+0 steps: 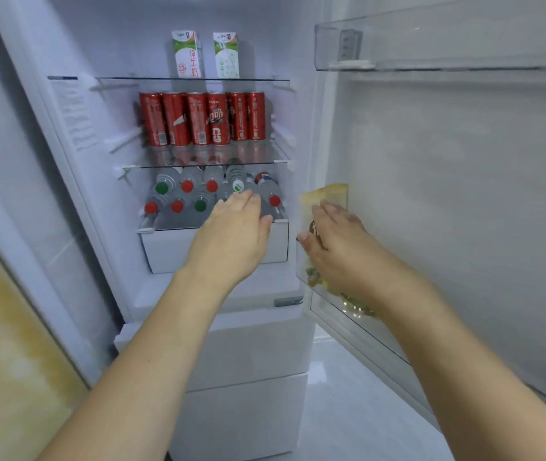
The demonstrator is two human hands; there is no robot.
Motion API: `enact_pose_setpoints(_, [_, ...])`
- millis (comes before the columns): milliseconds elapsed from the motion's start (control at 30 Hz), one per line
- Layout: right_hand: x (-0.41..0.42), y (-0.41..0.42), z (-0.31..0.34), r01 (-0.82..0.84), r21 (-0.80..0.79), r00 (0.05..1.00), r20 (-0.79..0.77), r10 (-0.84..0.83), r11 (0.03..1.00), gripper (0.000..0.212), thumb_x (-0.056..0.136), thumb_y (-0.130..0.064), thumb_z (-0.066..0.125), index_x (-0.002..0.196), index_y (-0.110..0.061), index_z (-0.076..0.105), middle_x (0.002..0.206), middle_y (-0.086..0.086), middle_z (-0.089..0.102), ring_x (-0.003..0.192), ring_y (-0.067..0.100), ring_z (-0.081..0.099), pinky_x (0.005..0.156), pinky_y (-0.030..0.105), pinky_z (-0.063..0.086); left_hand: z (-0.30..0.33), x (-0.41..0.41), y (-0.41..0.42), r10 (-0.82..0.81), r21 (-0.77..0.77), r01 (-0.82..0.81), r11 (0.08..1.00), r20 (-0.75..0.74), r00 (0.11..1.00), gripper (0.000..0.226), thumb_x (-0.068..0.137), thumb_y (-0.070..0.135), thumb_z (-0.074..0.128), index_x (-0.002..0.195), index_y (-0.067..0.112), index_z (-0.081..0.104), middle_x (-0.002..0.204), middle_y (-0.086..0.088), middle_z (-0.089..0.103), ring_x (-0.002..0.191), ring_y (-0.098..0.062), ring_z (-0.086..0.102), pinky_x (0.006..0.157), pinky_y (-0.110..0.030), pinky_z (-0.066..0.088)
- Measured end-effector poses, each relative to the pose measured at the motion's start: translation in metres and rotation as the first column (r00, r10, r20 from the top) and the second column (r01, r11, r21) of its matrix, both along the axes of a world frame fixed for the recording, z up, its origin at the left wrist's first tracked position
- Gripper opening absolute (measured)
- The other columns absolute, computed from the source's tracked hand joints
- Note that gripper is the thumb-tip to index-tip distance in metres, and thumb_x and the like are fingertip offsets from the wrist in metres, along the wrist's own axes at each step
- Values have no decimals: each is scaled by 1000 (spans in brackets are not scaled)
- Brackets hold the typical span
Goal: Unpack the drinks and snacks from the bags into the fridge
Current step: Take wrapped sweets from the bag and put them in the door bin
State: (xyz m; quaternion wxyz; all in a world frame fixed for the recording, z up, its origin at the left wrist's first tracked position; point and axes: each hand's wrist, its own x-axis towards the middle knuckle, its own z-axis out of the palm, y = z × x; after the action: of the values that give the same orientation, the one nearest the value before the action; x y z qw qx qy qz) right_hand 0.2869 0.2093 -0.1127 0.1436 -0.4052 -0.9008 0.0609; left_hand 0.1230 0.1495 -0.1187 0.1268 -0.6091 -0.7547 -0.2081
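White open fridge (75, 134), interior lit, door swung to the right.

Head view, contents:
- Top glass shelf: two white-and-green milk cartons (187, 54), upright.
- Middle shelf: row of six red drink cans (202, 118), upright, touching.
- Lower shelf: clear plastic water bottles (178, 194) with red and green caps, lying stacked, caps outward.
- Lower clear door bin (358, 324): yellow snack packet (326, 201), standing inside.
- Left hand (231, 234): fingers straight and spread, over the bottles; contact unclear.
- Right hand (335, 242): fingers laid flat against the packet.

Step judged: seating a snack in the door bin. Next move calls for letting go once the packet stands steady, then fetching another item.
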Motion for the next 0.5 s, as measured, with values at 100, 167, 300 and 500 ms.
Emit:
enact_pose_setpoints(100, [-24,-3,2,-86,-3,996,29,86,996,62,104,-41,25,154,-9,10,163,8,3,150,21,-2,120,37,-1,-2,-19,-15,97,-38,-96,995,12,995,51,104,35,32,146,6,36,153,-11,35,139,-28,31,116,-43,25])
enact_pose_setpoints(167, [-42,-6,4,-154,17,987,53,153,988,63,104,-42,24,154,-8,8,163,8,2,150,21,-3,121,38,-1,-3,-31,-27,162,-56,-161,985,19,987,49,104,35,33,143,5,38,151,-12,37,138,-30,33,115,-44,26])
enact_pose_setpoints(300, [-75,-17,7,-269,14,960,85,267,963,62,105,-41,23,155,-8,7,163,8,0,150,22,-3,121,38,-1,-1,-51,-58,320,-75,-318,945,20,947,51,104,35,32,145,5,35,153,-13,35,139,-30,32,116,-42,25])
enact_pose_setpoints(500, [-109,-36,0,-424,-69,898,95,429,903,61,105,-38,23,155,-8,6,163,8,-1,150,21,-4,122,38,-2,-4,-72,-107,501,-99,-494,864,65,863,47,103,32,33,140,4,41,149,-15,38,134,-32,39,110,-41,31])
